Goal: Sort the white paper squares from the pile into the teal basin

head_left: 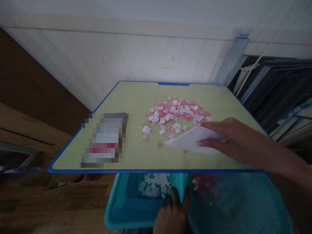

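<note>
My right hand (224,136) is closed on a white sheet (195,139) with a pointed left end, thumb on its near side. The sheet is held low over the yellow-green board (138,159). Beyond it lies a pile of small white square pieces and pink pieces (179,110), with a few strays in front. Below the board's near edge, my left hand (172,213) grips the inner rim of a teal tray (131,211), fingers inside and thumb outside. White pieces (154,185) lie in that tray.
A pixelated flat object (104,139) lies on the board's left side. A large teal basin (243,201) with reddish contents stands right of the tray. A clear plastic bottle (232,58) leans at the back right, beside stacked dark panels (280,84). A white wall (161,55) backs the board.
</note>
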The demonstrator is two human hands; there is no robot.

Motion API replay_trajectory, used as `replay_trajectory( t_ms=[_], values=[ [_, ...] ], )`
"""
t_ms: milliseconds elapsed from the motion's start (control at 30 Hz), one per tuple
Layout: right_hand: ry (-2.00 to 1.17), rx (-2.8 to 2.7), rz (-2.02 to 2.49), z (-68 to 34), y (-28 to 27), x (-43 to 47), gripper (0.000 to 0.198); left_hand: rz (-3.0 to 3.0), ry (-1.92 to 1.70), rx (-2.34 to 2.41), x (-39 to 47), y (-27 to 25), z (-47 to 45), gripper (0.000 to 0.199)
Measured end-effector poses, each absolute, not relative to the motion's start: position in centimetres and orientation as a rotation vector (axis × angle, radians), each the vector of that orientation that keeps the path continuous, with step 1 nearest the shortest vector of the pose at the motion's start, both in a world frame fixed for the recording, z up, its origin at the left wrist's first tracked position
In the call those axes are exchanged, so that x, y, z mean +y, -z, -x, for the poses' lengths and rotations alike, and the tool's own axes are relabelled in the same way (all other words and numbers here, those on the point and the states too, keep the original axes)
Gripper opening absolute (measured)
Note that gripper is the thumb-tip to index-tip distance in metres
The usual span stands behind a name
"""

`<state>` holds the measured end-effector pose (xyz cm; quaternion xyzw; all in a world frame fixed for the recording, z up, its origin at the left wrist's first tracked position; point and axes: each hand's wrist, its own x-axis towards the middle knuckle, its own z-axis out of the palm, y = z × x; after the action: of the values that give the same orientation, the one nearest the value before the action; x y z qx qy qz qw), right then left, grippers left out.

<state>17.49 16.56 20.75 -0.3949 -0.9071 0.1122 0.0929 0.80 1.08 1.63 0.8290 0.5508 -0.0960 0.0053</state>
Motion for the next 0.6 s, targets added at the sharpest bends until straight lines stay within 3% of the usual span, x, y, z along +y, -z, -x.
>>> replay_trajectory(
  t_ms=[133,600],
  values=[
    [-0.271,-2.837,1.073,-21.6,-21.4,18.6,0.031,-2.615,0.308,1.743,1.1,-1.8,-0.8,0.068],
    [-0.162,-2.873,0.981,-20.6,-18.9,17.5,0.030,-2.615,0.393,1.713,1.2,-1.9,-0.6,0.070]
  ],
)
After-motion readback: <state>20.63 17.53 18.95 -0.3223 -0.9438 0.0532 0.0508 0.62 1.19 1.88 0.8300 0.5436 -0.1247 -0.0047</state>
